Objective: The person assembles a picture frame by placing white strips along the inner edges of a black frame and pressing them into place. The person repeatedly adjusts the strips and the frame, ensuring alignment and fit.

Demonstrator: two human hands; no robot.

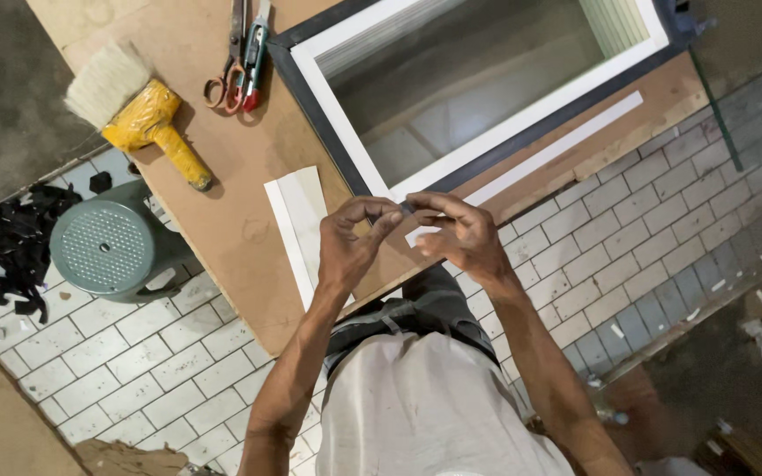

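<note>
My left hand (353,240) and my right hand (459,234) meet fingertip to fingertip above the near edge of a brown board (222,159). Between the fingertips both pinch a small dark piece (406,208); what it is I cannot tell. A long white strip (557,145) lies on the board and runs from the far right to just under my right hand. A white-framed panel with a dark edge (346,115) lies on the board just beyond my hands. A folded white sheet (297,211) sits left of my left hand.
A wide brush with a yellow handle (147,119) lies at the board's left. Scissors (227,75) and a utility knife (256,53) lie near the top. A green perforated stool (103,242) and black scraps (6,238) are on the white tiled floor (628,238).
</note>
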